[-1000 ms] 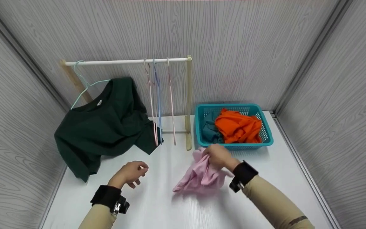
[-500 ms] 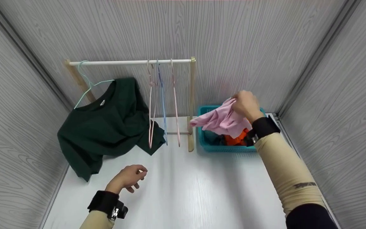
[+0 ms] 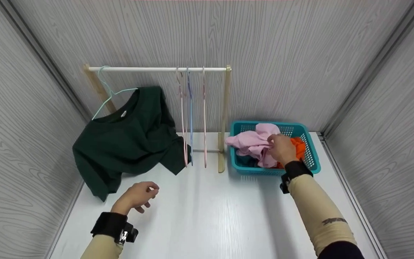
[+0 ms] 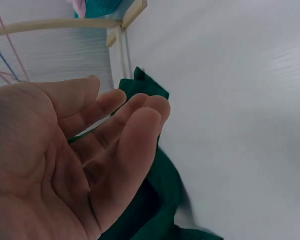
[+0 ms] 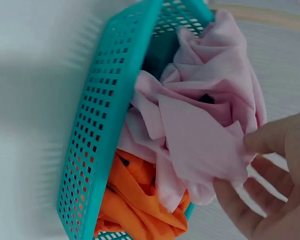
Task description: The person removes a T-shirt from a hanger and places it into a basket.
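A dark green fabric shirt [image 3: 131,140] is hanging on a mint-green hanger [image 3: 111,95], well left of the teal perforated plastic basket [image 3: 257,172]. Left of and nearer than the basket, the left hand [image 3: 137,196] is hovering above the white table [image 3: 210,223], fingers loosely bent. Thin pink and blue hangers [image 3: 204,115] are dangling left of the basket. Inside it, a crumpled pink cloth [image 3: 252,142] is lying, overlapping the left rim; the right hand [image 3: 283,148] is touching it, thumb and fingertips parted, grip unclear. Bright orange cloth [image 3: 298,145] is showing at the basket's right.

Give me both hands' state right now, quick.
Left hand: open, loosely curled, holding nothing.
Right hand: touching the pink cloth; whether it grips cannot be told.
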The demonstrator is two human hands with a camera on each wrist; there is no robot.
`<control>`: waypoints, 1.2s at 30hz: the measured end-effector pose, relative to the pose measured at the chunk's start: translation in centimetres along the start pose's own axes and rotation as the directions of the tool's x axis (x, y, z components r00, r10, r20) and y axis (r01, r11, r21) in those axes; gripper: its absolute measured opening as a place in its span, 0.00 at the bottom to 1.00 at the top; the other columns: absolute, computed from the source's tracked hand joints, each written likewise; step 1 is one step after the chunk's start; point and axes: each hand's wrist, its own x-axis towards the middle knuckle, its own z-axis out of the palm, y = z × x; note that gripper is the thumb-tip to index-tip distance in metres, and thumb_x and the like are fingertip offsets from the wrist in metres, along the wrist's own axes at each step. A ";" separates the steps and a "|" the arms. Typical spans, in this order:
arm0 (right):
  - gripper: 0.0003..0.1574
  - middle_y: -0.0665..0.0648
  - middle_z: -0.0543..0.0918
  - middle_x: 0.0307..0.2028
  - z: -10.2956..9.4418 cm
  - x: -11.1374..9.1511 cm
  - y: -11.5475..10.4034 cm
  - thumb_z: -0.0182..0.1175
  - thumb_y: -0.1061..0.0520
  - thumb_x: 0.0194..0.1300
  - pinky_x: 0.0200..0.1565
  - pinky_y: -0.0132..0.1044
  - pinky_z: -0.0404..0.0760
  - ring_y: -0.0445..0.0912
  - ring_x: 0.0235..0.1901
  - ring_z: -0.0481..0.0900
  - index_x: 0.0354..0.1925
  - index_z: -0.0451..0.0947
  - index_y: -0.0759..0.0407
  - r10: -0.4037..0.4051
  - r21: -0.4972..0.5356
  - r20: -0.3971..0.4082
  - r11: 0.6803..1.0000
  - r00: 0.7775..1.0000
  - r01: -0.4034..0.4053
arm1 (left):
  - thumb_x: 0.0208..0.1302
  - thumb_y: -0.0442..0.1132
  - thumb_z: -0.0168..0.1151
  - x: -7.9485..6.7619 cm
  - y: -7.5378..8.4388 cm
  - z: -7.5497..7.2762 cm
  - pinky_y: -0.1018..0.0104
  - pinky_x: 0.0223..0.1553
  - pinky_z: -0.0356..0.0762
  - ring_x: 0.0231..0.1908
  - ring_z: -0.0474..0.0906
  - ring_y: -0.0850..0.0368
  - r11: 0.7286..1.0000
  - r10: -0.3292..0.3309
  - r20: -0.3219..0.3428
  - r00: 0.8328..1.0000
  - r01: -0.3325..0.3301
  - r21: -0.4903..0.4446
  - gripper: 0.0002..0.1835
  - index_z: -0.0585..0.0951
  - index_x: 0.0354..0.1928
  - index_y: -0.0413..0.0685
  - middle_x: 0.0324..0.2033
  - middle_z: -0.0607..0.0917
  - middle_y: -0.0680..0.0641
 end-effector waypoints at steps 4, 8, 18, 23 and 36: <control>0.17 0.66 0.79 0.50 0.1 -1.2 0.2 0.59 0.63 0.64 0.51 0.59 0.79 0.61 0.50 0.73 0.51 0.79 0.61 -0.044 -0.044 -0.059 0.998 0.997 0.042 | 0.74 0.42 0.50 -0.2 0.8 -3.8 0.59 0.29 0.84 0.40 0.82 0.47 0.999 0.024 -0.067 0.997 -0.022 0.040 0.18 0.74 0.59 0.41 0.47 0.81 0.37; 0.16 0.63 0.83 0.43 0.2 -2.5 0.0 0.58 0.66 0.62 0.47 0.55 0.82 0.57 0.43 0.78 0.49 0.81 0.61 -0.159 -0.047 -0.066 0.987 0.985 0.157 | 0.74 0.42 0.48 -0.8 1.7 -8.5 0.60 0.32 0.84 0.42 0.81 0.43 0.991 0.048 -0.175 0.983 -0.026 0.129 0.20 0.74 0.60 0.37 0.52 0.78 0.31; 0.13 0.55 0.85 0.40 3.2 -6.9 -0.4 0.60 0.63 0.62 0.48 0.48 0.82 0.49 0.40 0.79 0.45 0.83 0.56 -0.235 0.004 0.231 0.971 0.944 0.240 | 0.72 0.41 0.45 -0.9 1.7 -16.6 0.41 0.47 0.76 0.50 0.77 0.30 0.967 0.029 -0.486 0.873 0.098 0.234 0.26 0.65 0.65 0.29 0.58 0.71 0.22; 0.11 0.55 0.86 0.36 5.5 -8.7 0.4 0.62 0.64 0.60 0.45 0.47 0.82 0.49 0.38 0.81 0.41 0.84 0.56 -0.285 0.027 0.333 0.956 0.899 0.294 | 0.71 0.40 0.40 -0.6 0.7 -17.8 0.34 0.63 0.62 0.63 0.59 0.23 0.968 -0.050 -0.508 0.860 0.166 0.185 0.32 0.53 0.71 0.26 0.65 0.59 0.19; 0.12 0.57 0.85 0.35 8.3 -12.2 2.3 0.61 0.65 0.61 0.22 0.38 0.78 0.45 0.18 0.77 0.43 0.81 0.57 -0.180 0.112 0.476 0.983 0.861 0.144 | 0.78 0.44 0.34 1.3 1.4 -17.7 0.33 0.64 0.59 0.64 0.58 0.22 0.969 -0.030 -0.476 0.879 0.143 0.203 0.30 0.56 0.70 0.25 0.64 0.61 0.20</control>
